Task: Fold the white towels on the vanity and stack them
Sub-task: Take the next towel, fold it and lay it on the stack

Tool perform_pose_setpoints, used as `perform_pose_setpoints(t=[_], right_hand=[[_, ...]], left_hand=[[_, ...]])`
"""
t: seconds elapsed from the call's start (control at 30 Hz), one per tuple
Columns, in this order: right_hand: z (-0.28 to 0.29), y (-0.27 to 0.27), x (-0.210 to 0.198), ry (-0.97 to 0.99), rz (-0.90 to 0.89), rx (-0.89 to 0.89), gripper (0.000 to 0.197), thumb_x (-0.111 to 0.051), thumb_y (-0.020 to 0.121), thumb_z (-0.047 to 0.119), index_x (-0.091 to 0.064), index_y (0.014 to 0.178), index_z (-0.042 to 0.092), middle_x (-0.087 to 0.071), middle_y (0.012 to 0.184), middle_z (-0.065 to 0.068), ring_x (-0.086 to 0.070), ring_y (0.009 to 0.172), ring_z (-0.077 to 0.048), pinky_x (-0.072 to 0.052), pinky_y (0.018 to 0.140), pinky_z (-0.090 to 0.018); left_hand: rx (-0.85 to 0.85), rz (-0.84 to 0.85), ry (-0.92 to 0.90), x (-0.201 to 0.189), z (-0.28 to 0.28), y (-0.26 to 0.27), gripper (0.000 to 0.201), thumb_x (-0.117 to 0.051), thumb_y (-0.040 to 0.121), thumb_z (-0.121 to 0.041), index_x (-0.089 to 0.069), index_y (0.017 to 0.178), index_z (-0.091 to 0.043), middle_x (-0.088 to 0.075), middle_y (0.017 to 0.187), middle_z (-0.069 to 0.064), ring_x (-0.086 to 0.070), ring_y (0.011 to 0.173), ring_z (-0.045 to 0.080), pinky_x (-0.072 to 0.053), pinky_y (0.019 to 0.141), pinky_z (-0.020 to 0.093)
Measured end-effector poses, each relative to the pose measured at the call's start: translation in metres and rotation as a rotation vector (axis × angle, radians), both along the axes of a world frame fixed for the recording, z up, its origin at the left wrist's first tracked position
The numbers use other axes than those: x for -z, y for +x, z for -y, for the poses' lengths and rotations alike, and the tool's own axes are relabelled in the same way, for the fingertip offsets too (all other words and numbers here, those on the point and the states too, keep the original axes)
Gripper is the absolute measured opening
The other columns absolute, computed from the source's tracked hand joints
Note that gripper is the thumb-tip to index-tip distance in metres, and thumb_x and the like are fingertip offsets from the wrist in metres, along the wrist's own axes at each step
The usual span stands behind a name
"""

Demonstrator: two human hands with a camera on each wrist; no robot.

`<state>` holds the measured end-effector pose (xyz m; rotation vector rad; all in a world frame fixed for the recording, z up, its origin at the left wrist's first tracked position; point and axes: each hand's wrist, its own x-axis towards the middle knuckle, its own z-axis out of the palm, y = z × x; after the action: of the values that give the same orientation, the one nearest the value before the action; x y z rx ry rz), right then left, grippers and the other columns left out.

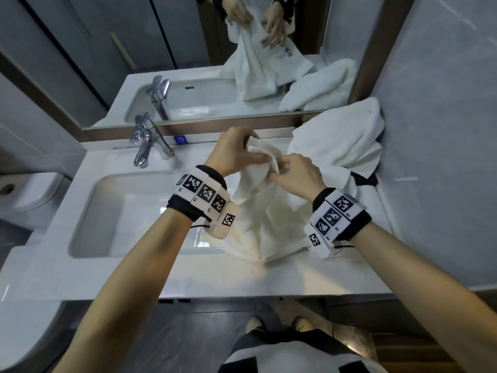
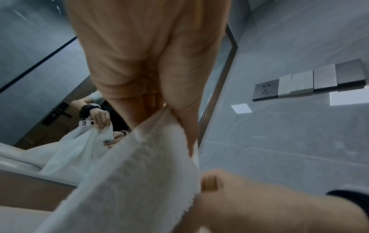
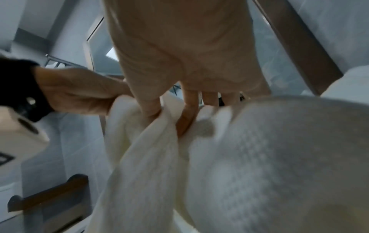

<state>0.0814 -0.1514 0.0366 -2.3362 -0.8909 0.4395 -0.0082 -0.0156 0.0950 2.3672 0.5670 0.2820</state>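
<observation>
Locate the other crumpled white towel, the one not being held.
In the head view, the crumpled white towel lies heaped on the vanity's back right corner, against the mirror frame and grey wall.

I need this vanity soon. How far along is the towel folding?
Early. No folded stack shows anywhere yet. In hand: the left hand and right hand both pinch the top edge of one white towel, which hangs crumpled beside the sink. Left: fold it, then the heaped second towel by the wall, and stack them.

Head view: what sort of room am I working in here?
Most likely a bathroom, perhaps a hotel's: a white sink with a chrome faucet set in a vanity, a wall mirror behind it, and a toilet at the left.
</observation>
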Motion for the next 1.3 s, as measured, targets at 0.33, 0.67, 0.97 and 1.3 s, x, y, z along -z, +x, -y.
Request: perform_pose_setpoints(t=[0.33, 0.67, 0.97, 1.3], right_hand=[[0.039, 0.04, 0.023, -0.178, -0.105, -0.026, 0.023, -0.067, 0.081, 0.028, -0.061, 0.08, 0.007, -0.059, 0.079, -0.009, -0.06, 0.082, -0.026, -0.042, 0.067, -0.029], [0.096, 0.092, 0.005, 0.116, -0.266, 0.026, 0.048, -0.066, 0.086, 0.032, -0.062, 0.083, -0.016, -0.063, 0.077, -0.029, -0.05, 0.069, -0.013, -0.036, 0.064, -0.028], [0.109, 0.107, -0.085, 0.44, 0.071, 0.016, 0.035, -0.067, 0.085, 0.028, -0.06, 0.051, 0.027, -0.045, 0.04, 0.02, -0.041, 0.041, 0.008, -0.028, 0.044, -0.003], [0.102, 0.12, 0.005, -0.112, -0.127, 0.034, 0.049, -0.069, 0.074, 0.053, -0.042, 0.052, 0.018, -0.038, 0.051, -0.001, -0.038, 0.048, -0.01, -0.029, 0.056, -0.029]], left_hand=[[-0.191, 0.342, -0.135, -0.041, -0.024, -0.032, 0.025, -0.062, 0.088, -0.031, -0.063, 0.091, -0.006, -0.067, 0.094, 0.017, -0.065, 0.087, 0.03, -0.056, 0.078, 0.044], [-0.39, 0.377, -0.21, 0.003, -0.052, -0.032, 0.022, -0.048, 0.097, -0.028, -0.045, 0.092, -0.007, -0.049, 0.079, 0.01, -0.049, 0.081, 0.019, -0.045, 0.08, 0.037], [-0.469, 0.502, -0.207, 0.009, -0.06, -0.032, 0.026, -0.036, 0.1, -0.036, -0.034, 0.075, -0.028, -0.037, 0.069, -0.01, -0.037, 0.06, 0.002, -0.035, 0.06, 0.018], [-0.461, -0.013, -0.359, 0.109, -0.07, -0.036, 0.035, -0.04, 0.098, -0.04, -0.046, 0.099, -0.005, -0.05, 0.087, 0.006, -0.048, 0.087, 0.019, -0.039, 0.079, 0.033]])
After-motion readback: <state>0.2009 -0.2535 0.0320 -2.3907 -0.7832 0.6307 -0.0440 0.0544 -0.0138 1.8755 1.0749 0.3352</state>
